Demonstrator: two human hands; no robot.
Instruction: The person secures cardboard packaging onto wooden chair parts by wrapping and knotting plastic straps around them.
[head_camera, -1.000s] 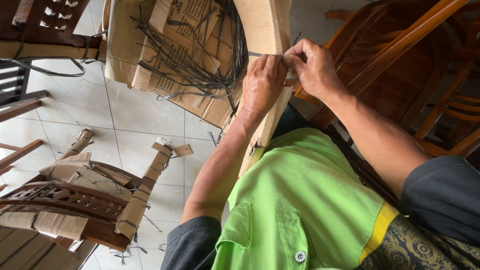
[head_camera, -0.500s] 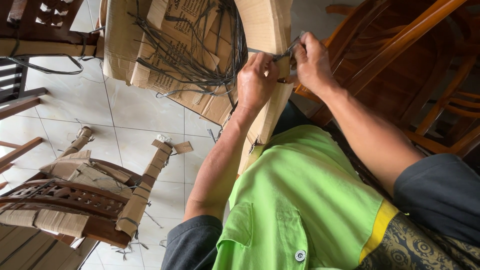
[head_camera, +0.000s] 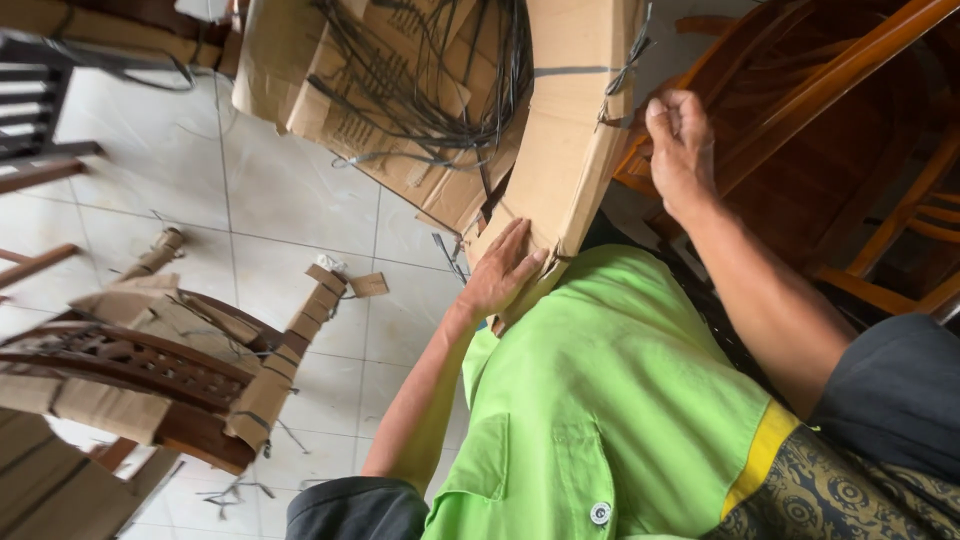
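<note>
Steadily now: left hand (head_camera: 505, 272) flat, bracing the cardboard wrap (head_camera: 575, 130); right hand (head_camera: 680, 150) should pinch the strap (head_camera: 622, 75) tight.

Two hands showed: the left hand (head_camera: 505, 270) and the right hand (head_camera: 680, 150), both at one cardboard-wrapped chair leg (head_camera: 575, 130). Left of that leg lay one cardboard-wrapped chair (head_camera: 150, 370) on the floor. Right of it stood one bare wooden chair (head_camera: 830, 120). One tangle of black straps (head_camera: 440, 90) hung left of the leg.
</note>
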